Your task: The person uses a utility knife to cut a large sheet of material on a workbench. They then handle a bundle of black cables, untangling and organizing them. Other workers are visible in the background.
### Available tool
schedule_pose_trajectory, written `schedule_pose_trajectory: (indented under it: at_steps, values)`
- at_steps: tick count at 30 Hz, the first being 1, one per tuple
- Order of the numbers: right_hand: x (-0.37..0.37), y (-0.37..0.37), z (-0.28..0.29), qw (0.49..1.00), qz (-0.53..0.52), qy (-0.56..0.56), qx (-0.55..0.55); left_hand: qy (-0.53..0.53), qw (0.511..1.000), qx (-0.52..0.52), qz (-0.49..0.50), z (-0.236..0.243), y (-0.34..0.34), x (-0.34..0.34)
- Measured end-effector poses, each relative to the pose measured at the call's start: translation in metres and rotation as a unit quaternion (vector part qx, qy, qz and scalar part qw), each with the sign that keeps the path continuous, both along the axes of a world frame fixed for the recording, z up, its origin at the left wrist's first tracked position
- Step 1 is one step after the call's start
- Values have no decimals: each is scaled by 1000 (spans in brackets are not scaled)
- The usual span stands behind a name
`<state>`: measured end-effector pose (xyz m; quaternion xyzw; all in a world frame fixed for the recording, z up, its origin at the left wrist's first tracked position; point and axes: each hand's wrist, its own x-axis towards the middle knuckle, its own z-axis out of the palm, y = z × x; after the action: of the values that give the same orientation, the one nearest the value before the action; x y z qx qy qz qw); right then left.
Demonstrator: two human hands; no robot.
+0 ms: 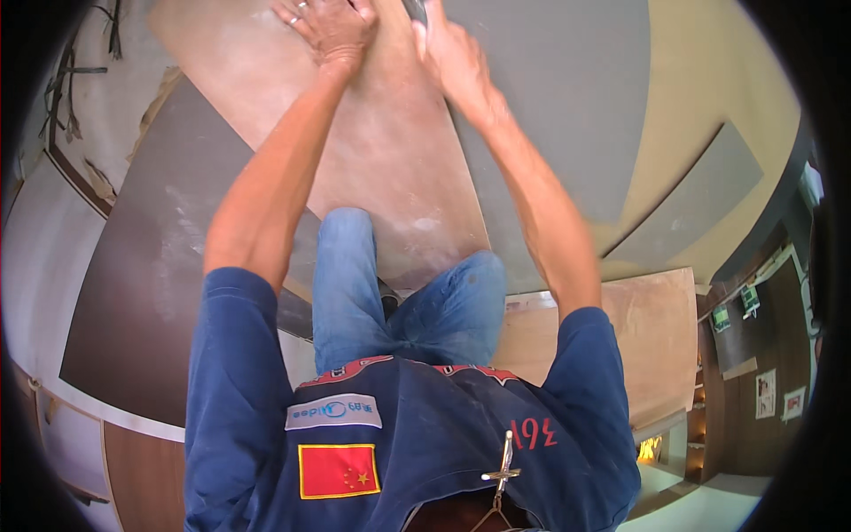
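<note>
Plywood panel [390,151], light brown, dusty, lying flat over a dark board [151,266]. Left hand [326,25] spread flat on the panel's far end, apparently steadying it; right hand [448,49] beside it grips a dark tool [415,9], mostly cut off.

A carpentry workshop or fit-out site: large plywood sheets [399,151] and a dusty dark board [168,266] cover the floor, with another cut panel [647,328] at four o'clock.
</note>
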<state>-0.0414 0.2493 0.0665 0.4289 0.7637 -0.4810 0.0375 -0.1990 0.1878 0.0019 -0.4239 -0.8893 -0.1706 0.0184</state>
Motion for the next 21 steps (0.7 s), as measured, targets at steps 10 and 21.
schedule_pose_trajectory:
  at_steps: [10, 21]
  values:
    - [285, -244, 15, 986, -51, -140, -74, 22, 1000, -8, 3, 1, -3, 1]
    - [394, -303, 28, 978, -45, -160, -125, 65, 997, -13, -34, -11, -6, -14]
